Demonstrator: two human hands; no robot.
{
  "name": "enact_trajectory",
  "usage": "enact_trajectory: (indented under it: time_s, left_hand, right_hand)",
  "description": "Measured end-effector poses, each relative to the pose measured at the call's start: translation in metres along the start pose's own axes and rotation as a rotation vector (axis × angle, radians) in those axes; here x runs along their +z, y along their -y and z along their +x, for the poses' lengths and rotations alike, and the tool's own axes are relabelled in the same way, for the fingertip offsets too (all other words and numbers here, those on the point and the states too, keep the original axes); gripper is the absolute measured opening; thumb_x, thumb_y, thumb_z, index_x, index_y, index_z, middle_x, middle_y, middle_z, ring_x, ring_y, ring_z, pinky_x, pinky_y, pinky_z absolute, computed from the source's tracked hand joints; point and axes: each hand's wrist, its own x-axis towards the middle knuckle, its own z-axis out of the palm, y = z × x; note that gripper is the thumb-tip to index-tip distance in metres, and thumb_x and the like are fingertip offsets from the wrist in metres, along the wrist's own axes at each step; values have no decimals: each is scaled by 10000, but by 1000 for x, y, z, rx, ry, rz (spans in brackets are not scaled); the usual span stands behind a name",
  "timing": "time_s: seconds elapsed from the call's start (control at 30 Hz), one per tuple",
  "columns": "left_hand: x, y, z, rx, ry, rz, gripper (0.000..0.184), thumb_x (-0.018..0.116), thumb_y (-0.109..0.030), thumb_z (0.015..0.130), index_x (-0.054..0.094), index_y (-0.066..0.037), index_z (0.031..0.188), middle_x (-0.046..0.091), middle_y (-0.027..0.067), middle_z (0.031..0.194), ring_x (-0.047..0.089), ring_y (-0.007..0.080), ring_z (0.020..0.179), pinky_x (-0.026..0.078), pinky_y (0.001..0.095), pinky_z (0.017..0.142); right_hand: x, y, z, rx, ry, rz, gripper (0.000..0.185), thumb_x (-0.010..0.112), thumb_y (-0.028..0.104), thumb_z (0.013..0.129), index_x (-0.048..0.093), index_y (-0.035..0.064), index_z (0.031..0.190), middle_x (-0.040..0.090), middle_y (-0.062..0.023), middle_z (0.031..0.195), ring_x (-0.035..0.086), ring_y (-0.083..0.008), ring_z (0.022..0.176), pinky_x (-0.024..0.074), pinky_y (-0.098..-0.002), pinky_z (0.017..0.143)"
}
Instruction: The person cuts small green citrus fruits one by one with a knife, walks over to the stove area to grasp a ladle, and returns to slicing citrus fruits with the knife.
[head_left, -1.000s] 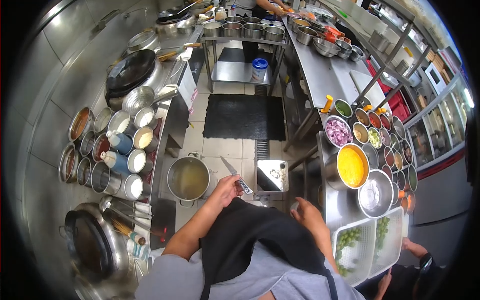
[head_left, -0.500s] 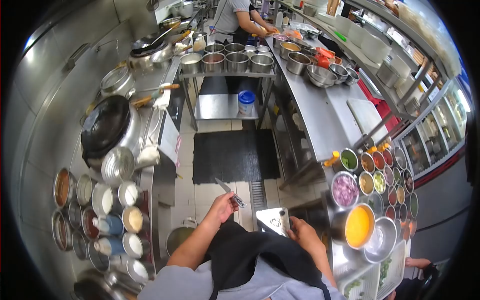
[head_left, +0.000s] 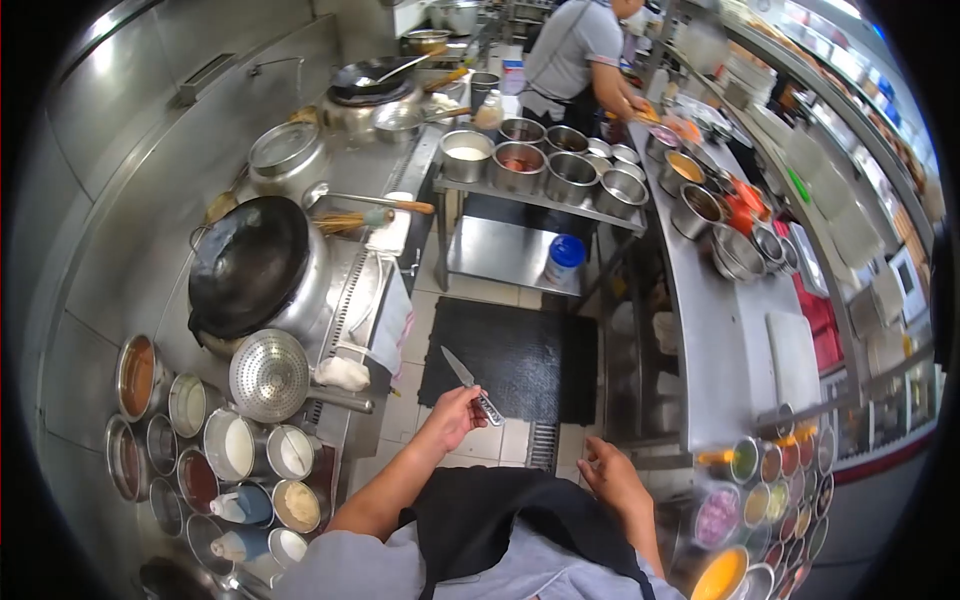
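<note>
My left hand [head_left: 458, 418] is closed around the patterned handle of a knife [head_left: 463, 372], above the floor in front of my apron. Its bare blade points forward and slightly left. My right hand [head_left: 610, 474] is by the apron's right side, fingers loosely apart, with nothing seen in it. A dark apron [head_left: 500, 535] covers my front, close under both hands.
A wok [head_left: 250, 265] and a perforated ladle [head_left: 269, 374] rest on the stove at left, above several sauce pots. Ahead, steel pots [head_left: 518, 168] line a cart over a black floor mat [head_left: 515, 360]. A co-worker [head_left: 580, 60] stands behind. A steel counter [head_left: 722, 350] runs along the right.
The white rectangular object beside my right hand is no longer in view. The view has swung to the left and tilted. My left hand still grips the knife.
</note>
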Motion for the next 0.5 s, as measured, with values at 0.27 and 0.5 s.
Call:
enact_trajectory:
  time_s: [0.27,0.5]
  left_hand:
    - [-20,-71,27,154,-155,-36,220,567,-289,1002,640,-81,1001,661,46,821,647,191,743,520,360,677]
    - [-12,-134,80,343,-314,-156,218,587,-276,984,643,-66,994,655,56,804,645,194,709,523,347,617]
  right_hand:
    - [11,-26,141,-132,115,-78,486,730,194,856,586,-17,1270,691,-203,968,675,-360,891,533,-407,785]
    - [3,-25,338,-398,318,-198,449,674,221,884,577,-11,1256,661,-241,1115,646,-380,1046,525,-451,892]
